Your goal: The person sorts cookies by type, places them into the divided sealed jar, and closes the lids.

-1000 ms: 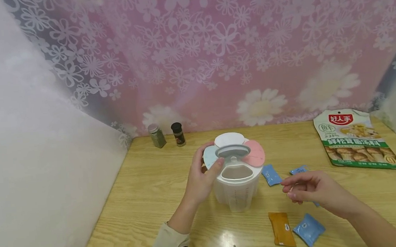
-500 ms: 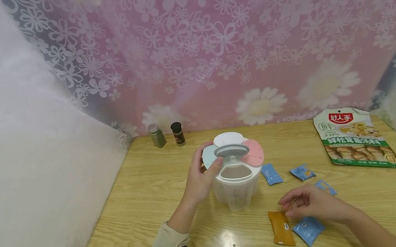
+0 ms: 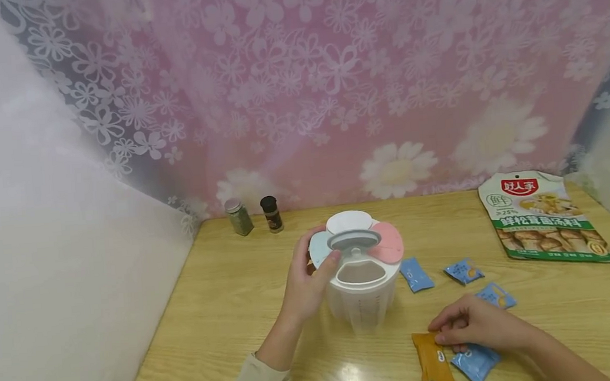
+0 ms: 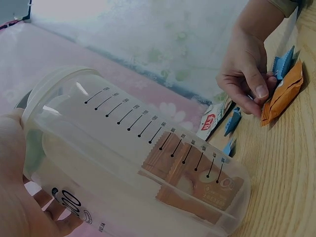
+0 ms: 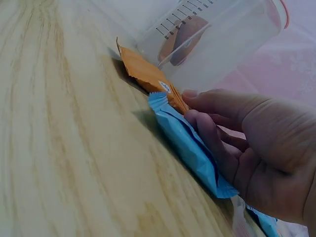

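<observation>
My left hand (image 3: 305,282) grips a clear storage canister (image 3: 363,304) from its left side, thumb on top and fingers around the back. Its lid has white, pale blue and pink petal-shaped flaps; the grey-edged front flap (image 3: 354,239) stands raised over an opening. Through the wall, orange-brown packets (image 4: 197,185) show in the bottom. At the right, my right hand (image 3: 479,323) pinches the upper end of an orange packet (image 3: 434,364) between thumb and index finger. That packet lies on the table. A blue packet (image 5: 187,148) lies just beneath the hand, partly covered in the head view.
More blue packets lie right of the canister, one nearest it (image 3: 416,275) and others behind my right hand. A large mushroom soup pouch (image 3: 546,218) lies at the back right. A green herb jar (image 3: 239,218) and a black-capped spice bottle (image 3: 272,214) stand at the back left.
My right hand has moved down and toward me from beside the blue packets to the orange packet's end, and its fingers have closed in. The left hand keeps its hold on the canister.
</observation>
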